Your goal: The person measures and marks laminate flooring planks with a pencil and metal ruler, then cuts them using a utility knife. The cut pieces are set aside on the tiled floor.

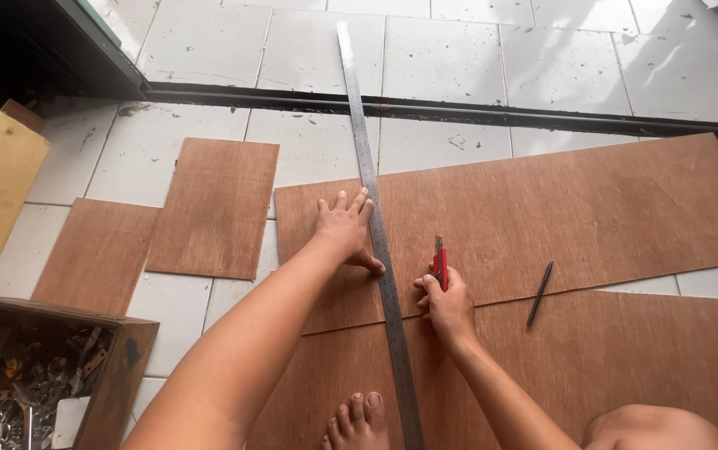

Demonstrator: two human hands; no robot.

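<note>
Left hand point(345, 227) lies flat, fingers spread, pinning the ruler point(380, 242) to the plywood point(542, 217) as a cutting guide; right hand point(449, 307) grips a red knife point(441, 265), blade seemingly against the ruler's edge

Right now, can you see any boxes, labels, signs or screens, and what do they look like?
Wooden box: bottom left corner on the tiled floor, open top, brown, filled with jumbled metal bits and scraps.
White card or packet: inside that box, small, flat, pale; too blurred to tell more.
Metal ruler: long, grey, with fine scale marks, lying across the brown plywood sheet under the left hand.
No signs or screens in view.
</note>
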